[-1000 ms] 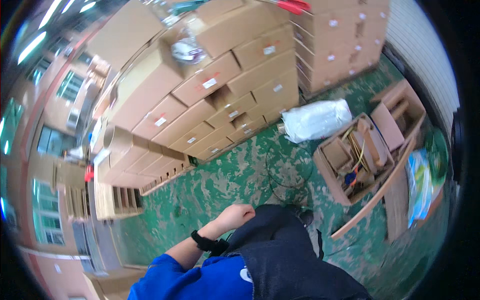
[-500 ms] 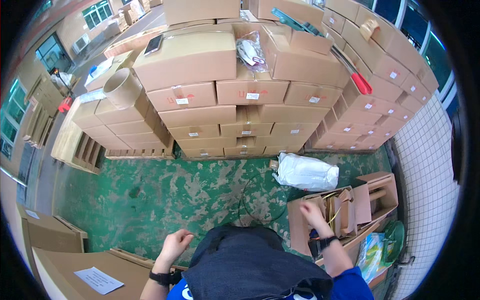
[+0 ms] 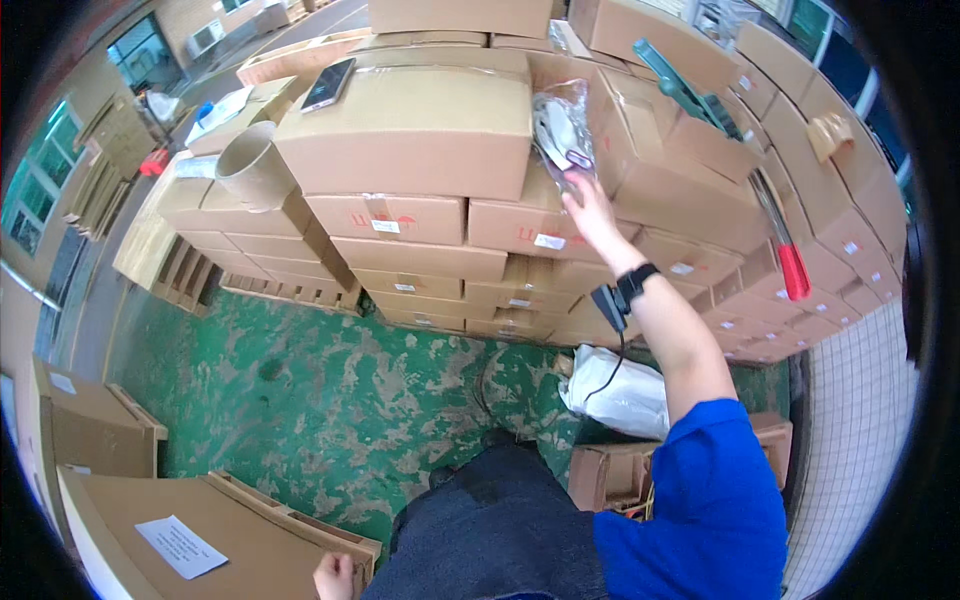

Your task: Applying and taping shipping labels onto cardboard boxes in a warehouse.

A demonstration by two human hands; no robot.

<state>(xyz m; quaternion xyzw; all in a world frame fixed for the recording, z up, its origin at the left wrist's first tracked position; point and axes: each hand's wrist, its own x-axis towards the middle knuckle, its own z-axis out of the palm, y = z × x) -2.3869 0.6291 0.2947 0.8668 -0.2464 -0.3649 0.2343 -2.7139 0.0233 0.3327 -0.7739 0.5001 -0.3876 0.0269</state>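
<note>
My right hand (image 3: 592,212) reaches up to the gap between two upper cartons. Its fingers close on the lower end of a clear plastic bag (image 3: 562,122), which has a white bundle and a dark ring-shaped part inside. Below the wrist, a black cable hangs from the dark band. My left hand (image 3: 334,577) is curled with nothing visible in it, low beside a large brown carton (image 3: 115,515) with a white paper sheet on top. On the upper carton left of the bag lies a phone (image 3: 328,84).
Stacked cartons (image 3: 420,262) stand ahead. A green tool (image 3: 685,90) and a red-handled tool (image 3: 793,270) lie on the right stack. A white sack (image 3: 620,395) and an opened box (image 3: 605,475) rest on the green floor (image 3: 300,400). A cardboard tube (image 3: 250,170) stands at left.
My right hand has risen from above the opened box to the plastic bag. My left hand has dropped lower, toward the large carton. I have moved closer to the stack.
</note>
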